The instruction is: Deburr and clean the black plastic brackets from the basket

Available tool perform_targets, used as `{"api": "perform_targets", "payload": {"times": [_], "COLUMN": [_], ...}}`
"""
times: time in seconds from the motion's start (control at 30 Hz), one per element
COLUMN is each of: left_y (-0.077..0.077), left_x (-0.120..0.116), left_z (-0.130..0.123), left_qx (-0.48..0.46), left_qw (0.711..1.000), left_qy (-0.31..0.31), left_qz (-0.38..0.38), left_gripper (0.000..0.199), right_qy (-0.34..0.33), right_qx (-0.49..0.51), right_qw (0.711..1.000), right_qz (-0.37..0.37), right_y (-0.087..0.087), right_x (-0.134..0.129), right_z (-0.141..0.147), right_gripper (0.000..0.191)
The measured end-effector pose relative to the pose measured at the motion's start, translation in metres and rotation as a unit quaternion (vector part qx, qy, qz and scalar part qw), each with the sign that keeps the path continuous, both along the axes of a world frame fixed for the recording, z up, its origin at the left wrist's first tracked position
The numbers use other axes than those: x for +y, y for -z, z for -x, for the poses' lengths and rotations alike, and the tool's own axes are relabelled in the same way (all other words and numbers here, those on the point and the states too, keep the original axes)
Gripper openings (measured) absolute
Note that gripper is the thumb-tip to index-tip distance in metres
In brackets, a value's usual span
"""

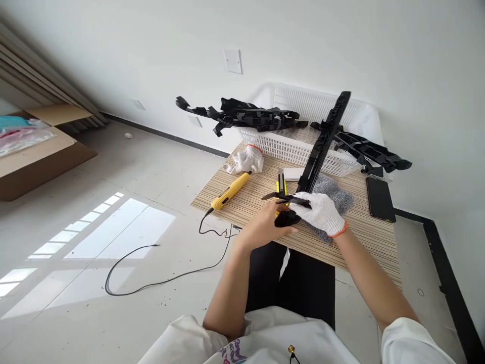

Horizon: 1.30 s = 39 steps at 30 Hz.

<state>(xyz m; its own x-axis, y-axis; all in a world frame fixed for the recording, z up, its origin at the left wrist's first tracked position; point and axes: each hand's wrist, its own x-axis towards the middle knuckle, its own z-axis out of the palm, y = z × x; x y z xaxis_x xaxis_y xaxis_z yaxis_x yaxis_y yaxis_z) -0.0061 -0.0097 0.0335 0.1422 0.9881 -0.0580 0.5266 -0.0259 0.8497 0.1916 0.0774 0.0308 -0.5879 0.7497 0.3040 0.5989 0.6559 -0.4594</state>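
Note:
A long black plastic trim part slants from the table's near edge up over the rim of the white basket. My bare left hand curls around its near end, thumb stretched along the close side. My right hand, in a white knit glove with an orange cuff, pinches a slim dark piece above that end; whether this is a tool or a bit of plastic I cannot tell. A yellow and black utility knife lies just beyond my fingers, partly covered. Under the part and my right hand is a grey cloth.
Several black plastic parts rest across the white basket against the wall. On the striped table lie a yellow corded tool, a white glove and a black phone. Its cable trails over the floor.

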Motion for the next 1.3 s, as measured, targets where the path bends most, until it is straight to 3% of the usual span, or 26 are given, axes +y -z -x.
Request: {"api": "perform_targets", "payload": {"times": [0.13,0.23,0.3,0.37,0.5,0.6,0.7,0.77,0.87,0.97,1.07,1.2,1.23,1.3], "left_y": [0.002,0.003,0.005,0.008,0.018,0.023,0.024,0.022,0.017,0.008,-0.007,-0.021,-0.021,-0.012], "left_x": [0.005,0.007,0.008,0.010,0.013,0.015,0.015,0.015,0.013,0.004,-0.012,-0.025,-0.023,-0.013], "left_z": [-0.016,-0.016,-0.012,-0.008,0.001,0.007,0.010,0.009,-0.003,-0.024,-0.036,-0.003,0.012,0.047], "left_qx": [0.023,0.006,-0.042,-0.106,-0.176,-0.182,-0.177,-0.159,-0.102,0.029,0.134,0.120,0.127,0.174], "left_qw": [1.000,0.999,0.999,0.994,0.982,0.982,0.983,0.986,0.991,0.992,0.977,0.982,0.981,0.959], "left_qy": [0.018,0.044,0.033,0.014,-0.027,-0.041,-0.039,-0.030,-0.019,-0.079,-0.130,-0.057,-0.078,-0.202], "left_qz": [0.007,-0.004,-0.010,0.014,0.065,0.038,0.003,-0.032,-0.082,-0.097,-0.103,-0.135,-0.126,-0.095], "left_gripper": [0.042,0.036,0.037,0.040,0.047,0.051,0.052,0.050,0.047,0.053,0.063,0.072,0.070,0.067], "right_qy": [-0.037,-0.047,-0.008,0.078,0.228,0.235,0.202,0.197,0.167,0.132,0.134,0.028,0.009,-0.014], "right_qx": [0.045,0.095,0.117,0.105,-0.074,-0.241,-0.282,-0.220,-0.046,0.094,0.242,0.440,0.454,0.451], "right_qw": [0.998,0.994,0.993,0.991,0.968,0.940,0.938,0.955,0.985,0.979,0.930,0.814,0.792,0.776], "right_qz": [0.015,0.026,0.009,-0.025,-0.077,-0.046,-0.008,-0.019,-0.021,0.122,0.242,0.380,0.408,0.440], "right_y": [-0.002,-0.016,-0.027,-0.036,-0.035,-0.026,-0.028,-0.036,-0.042,-0.032,-0.019,-0.020,-0.022,-0.025], "right_x": [-0.002,-0.001,-0.001,0.000,-0.003,-0.007,-0.013,-0.017,-0.025,-0.029,-0.021,-0.003,0.000,0.003], "right_z": [0.002,-0.008,-0.023,-0.042,-0.065,-0.063,-0.053,-0.041,-0.008,0.034,0.063,0.066,0.061,0.050], "right_gripper": [0.029,0.030,0.035,0.038,0.046,0.052,0.056,0.058,0.062,0.063,0.052,0.037,0.033,0.026]}}
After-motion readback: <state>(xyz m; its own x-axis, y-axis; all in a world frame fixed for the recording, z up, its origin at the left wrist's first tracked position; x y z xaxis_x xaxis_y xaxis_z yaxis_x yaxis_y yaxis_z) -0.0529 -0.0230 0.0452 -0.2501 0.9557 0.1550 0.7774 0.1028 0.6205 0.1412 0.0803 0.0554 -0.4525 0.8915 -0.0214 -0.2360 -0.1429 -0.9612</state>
